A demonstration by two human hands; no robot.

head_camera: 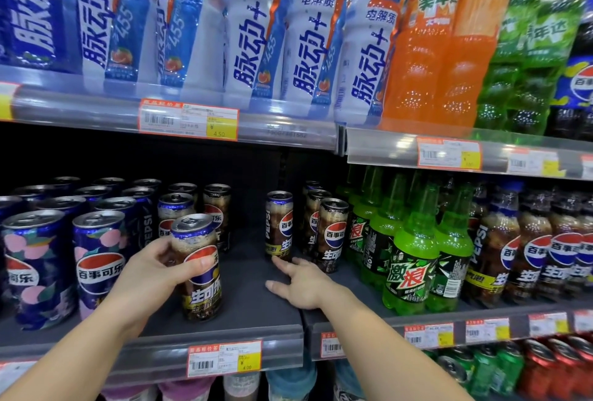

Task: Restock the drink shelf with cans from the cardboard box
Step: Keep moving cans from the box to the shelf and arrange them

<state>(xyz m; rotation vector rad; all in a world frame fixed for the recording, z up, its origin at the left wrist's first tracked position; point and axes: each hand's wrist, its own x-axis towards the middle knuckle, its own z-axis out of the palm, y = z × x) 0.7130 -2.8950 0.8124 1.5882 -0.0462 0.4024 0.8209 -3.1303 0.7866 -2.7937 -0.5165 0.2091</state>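
My left hand (167, 267) grips an upright can (199, 267) near the shelf (250, 304) front edge — right hand (303, 285) released, fingertips by a rear can (278, 227).

White and blue drink bottles (253, 31) stood in a row on the upper shelf, with orange soda bottles (430, 47) and green ones (532, 47) to their right. Price tags (188, 123) hung on the shelf edges. Lower down, green soda bottles (414, 249) stood beside dark cola bottles (500, 246). Red and green cans (513, 368) sat on the bottom level.
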